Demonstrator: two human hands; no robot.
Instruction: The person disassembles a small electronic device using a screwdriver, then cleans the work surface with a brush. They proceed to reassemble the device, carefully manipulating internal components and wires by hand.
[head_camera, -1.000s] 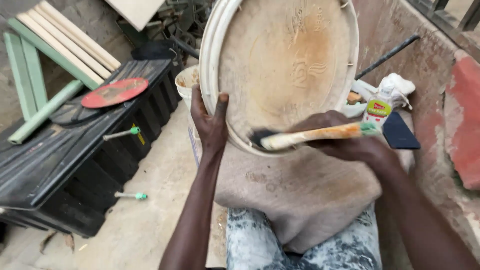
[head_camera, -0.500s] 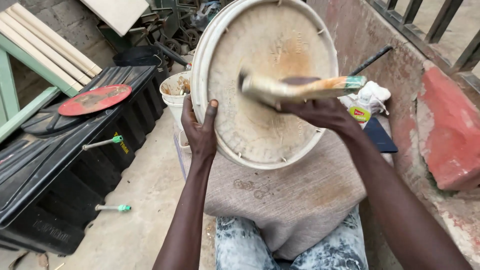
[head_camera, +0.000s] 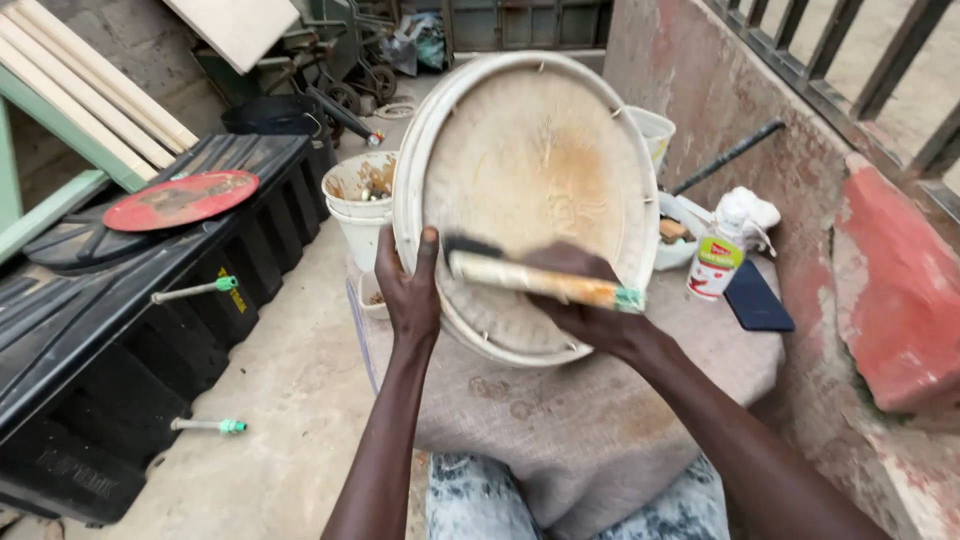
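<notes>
Knees: the person's legs in pale mottled jeans (head_camera: 480, 500) are showing at 6 o'clock, and a grey-brown cloth (head_camera: 590, 420) is lying over them and over the low table ahead.
Left hand: the left hand (head_camera: 408, 285) is gripping the 8 o'clock edge of the round white tray (head_camera: 530, 160); the thumb is lying on the front face and the other fingers are curling behind the rim, so the hand is closed around it.
Right hand: the right hand (head_camera: 590, 300) is closing fully around the handle of a paintbrush (head_camera: 530, 278), at 5 o'clock of the tray.
Paintbrush: it is lying almost level across the lower part of the tray, with the dark bristles pointing to 9 o'clock and touching the tray face just beside the left thumb; the picture is blurred here.
Tray: it is standing tilted on the cloth, its hollow stained side facing the camera.
Right side: a white squeeze bottle (head_camera: 717, 262) and a dark flat rectangle (head_camera: 757, 297) are resting on the cloth at 3 o'clock.
Left side: a white bucket (head_camera: 355, 205) is standing at 10 o'clock of the tray, and a black crate (head_camera: 120, 330) with a red disc (head_camera: 180, 198) on top is sitting farther at 9 o'clock.
</notes>
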